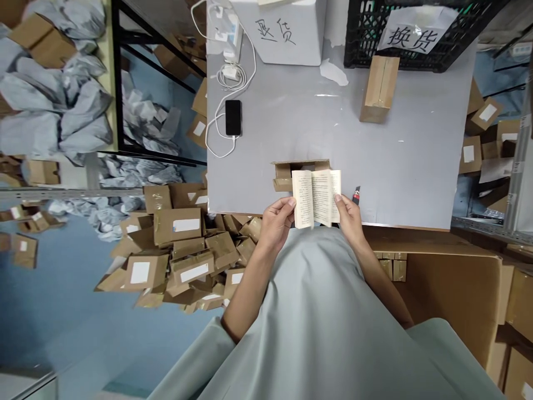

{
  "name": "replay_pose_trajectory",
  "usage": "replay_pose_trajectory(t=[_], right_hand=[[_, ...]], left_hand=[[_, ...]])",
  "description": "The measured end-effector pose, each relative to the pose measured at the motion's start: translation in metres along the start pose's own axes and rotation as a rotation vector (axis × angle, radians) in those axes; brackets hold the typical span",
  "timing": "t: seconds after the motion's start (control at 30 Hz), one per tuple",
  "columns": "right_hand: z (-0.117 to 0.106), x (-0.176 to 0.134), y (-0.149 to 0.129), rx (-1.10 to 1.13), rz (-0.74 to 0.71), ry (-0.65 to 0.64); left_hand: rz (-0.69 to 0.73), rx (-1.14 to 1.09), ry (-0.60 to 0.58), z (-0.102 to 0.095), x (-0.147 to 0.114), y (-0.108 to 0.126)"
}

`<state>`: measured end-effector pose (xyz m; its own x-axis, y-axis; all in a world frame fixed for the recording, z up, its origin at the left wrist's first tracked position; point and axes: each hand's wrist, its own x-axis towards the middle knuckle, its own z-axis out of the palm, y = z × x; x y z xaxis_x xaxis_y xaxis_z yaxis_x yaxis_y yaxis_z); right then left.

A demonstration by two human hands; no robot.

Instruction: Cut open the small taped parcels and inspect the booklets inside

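Note:
A small book with cream pages of printed text is spread open above the table's front edge. My left hand pinches its left edge between thumb and fingers. On the other side, my right hand grips the right edge, thumb on the page. Just behind the book lies an opened cardboard box, partly hidden by the pages. A box cutter with a red and black handle rests on the table beside my right hand.
On the grey table are a taped carton, a black crate, a white bin and a phone on a white cable. Cardboard boxes pile up on the floor at left. A large carton stands below right.

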<state>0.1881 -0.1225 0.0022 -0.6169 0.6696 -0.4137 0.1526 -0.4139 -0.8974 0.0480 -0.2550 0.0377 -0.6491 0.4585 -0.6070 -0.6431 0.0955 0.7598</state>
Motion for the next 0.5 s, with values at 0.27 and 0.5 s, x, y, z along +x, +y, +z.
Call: replay_pose_trajectory(t=[0.27,0.5], right_hand=[[0.028,-0.004,0.004,-0.040,-0.071,0.042],[0.078,-0.013,-0.004,-0.038,-0.114,0.091]], left_hand=[[0.016,-0.013,-0.053,-0.025,0.014,0.004],[-0.008,-0.082,-0.152,-0.066,0.028,0.029]])
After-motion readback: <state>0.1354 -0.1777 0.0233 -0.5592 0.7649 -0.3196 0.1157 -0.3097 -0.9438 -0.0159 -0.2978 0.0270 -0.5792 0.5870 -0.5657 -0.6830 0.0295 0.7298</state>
